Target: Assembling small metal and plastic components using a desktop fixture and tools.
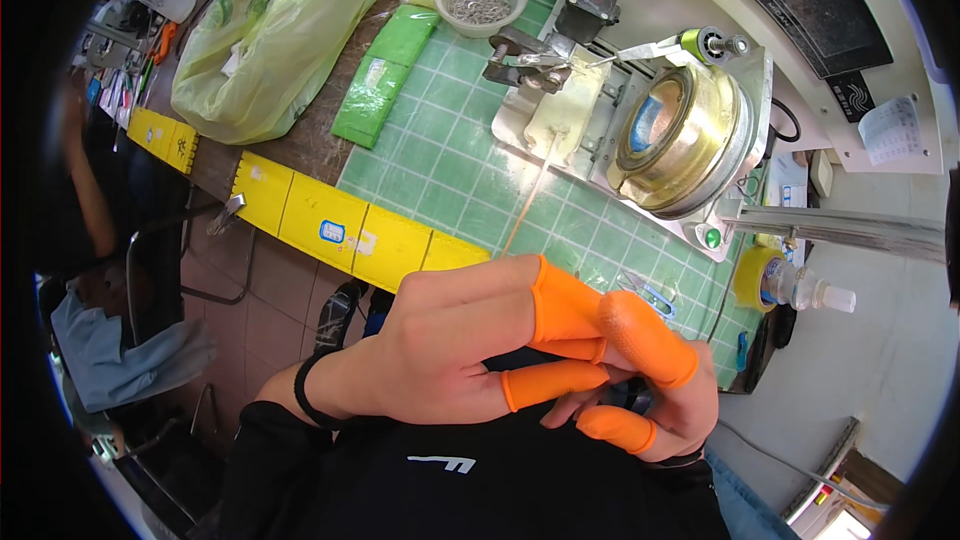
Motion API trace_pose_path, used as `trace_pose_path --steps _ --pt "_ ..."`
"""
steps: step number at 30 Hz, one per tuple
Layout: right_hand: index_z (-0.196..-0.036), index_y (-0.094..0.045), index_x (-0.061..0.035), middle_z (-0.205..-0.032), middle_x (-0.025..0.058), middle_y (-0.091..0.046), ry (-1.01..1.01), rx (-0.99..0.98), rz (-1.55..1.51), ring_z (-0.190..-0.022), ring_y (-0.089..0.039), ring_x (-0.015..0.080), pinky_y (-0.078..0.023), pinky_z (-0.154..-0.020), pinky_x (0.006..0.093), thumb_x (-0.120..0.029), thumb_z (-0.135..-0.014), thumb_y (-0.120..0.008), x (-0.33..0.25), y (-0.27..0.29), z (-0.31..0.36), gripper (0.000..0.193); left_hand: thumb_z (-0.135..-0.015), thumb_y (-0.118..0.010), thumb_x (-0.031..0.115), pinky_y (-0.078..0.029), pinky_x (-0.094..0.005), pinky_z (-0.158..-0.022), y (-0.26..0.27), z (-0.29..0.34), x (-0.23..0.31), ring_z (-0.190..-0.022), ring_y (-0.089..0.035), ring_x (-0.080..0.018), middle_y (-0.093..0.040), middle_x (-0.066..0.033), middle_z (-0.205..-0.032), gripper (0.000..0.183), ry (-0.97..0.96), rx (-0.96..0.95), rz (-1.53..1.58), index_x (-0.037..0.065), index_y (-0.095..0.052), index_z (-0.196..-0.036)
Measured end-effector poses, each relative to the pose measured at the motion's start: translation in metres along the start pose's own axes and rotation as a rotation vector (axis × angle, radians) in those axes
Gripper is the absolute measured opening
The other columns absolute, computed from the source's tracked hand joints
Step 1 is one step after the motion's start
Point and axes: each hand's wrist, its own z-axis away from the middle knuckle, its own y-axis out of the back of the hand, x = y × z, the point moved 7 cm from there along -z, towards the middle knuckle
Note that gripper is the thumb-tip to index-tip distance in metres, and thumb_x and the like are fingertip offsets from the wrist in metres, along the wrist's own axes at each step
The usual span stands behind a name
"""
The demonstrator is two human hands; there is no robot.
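My left hand [455, 330] and my right hand [680, 400] meet in front of my chest, with orange finger cots on several fingers. The fingers of both are bent and pinched together at the fingertips. Whatever they hold is hidden behind the cots or too small to make out. A thin tan strand [531, 195] runs from the bench machine [620, 130] down to the top of my left hand, where it goes out of sight. The machine carries a brass-coloured drum [665, 145] and a small metal clamp [530, 62]. Small blue-handled snips [648, 294] lie beyond my right hand.
A green grid mat [440, 150] covers the bench, edged by a yellow strip [310, 215]. Farther back are a bowl of small metal pieces [480, 8], a green packet [385, 75] and a plastic bag [285, 40]. A clear bottle [800, 285] and yellow tape roll [757, 278] stand right.
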Motion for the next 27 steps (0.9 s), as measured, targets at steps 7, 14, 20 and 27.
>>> trace_pose_path --steps 7,14,20,27 --pt "-0.161 -0.028 -0.0022 -0.122 0.0335 -0.067 0.046 -0.029 -0.086 -0.080 -0.077 0.0338 -0.060 -0.061 0.0313 -0.010 -0.087 -0.082 0.002 -0.003 0.003 0.091 -0.073 -0.088 0.006 -0.057 -0.0298 -0.063 -0.002 0.002 0.001 -0.076 -0.072 -0.0235 -0.073 -0.0094 -0.095 0.035 0.015 -0.005 -0.034 0.005 -0.074 -0.104" --pt "-0.162 -0.024 -0.0028 -0.130 0.0313 -0.063 0.017 -0.080 -0.233 -0.080 -0.077 0.0345 -0.060 -0.060 0.0300 -0.015 -0.083 -0.086 0.008 -0.004 0.002 0.101 -0.078 -0.088 0.015 -0.055 -0.0292 -0.058 -0.003 0.006 -0.001 -0.067 -0.071 -0.0213 -0.072 -0.0059 -0.083 0.026 0.030 -0.049 -0.129 0.009 -0.077 -0.101" --pt "-0.164 -0.016 -0.0011 -0.137 0.0292 -0.058 -0.105 -0.224 -0.259 -0.090 -0.077 0.0356 -0.060 -0.059 0.0289 -0.012 -0.079 -0.089 0.013 -0.008 -0.005 0.112 -0.081 -0.086 0.015 -0.052 -0.0307 -0.054 -0.004 0.007 -0.007 -0.064 -0.068 -0.0218 -0.070 -0.0051 -0.079 0.018 0.042 -0.035 -0.078 0.008 -0.077 -0.095" --pt "-0.164 -0.014 -0.0014 -0.135 0.0282 -0.060 -0.053 -0.202 -0.227 -0.092 -0.077 0.0347 -0.059 -0.058 0.0282 -0.010 -0.082 -0.087 0.016 -0.008 -0.006 0.110 -0.081 -0.086 0.015 -0.052 -0.0310 -0.055 -0.004 0.008 -0.006 -0.065 -0.068 -0.0221 -0.070 -0.0054 -0.080 0.019 0.038 -0.040 -0.085 0.008 -0.077 -0.096"
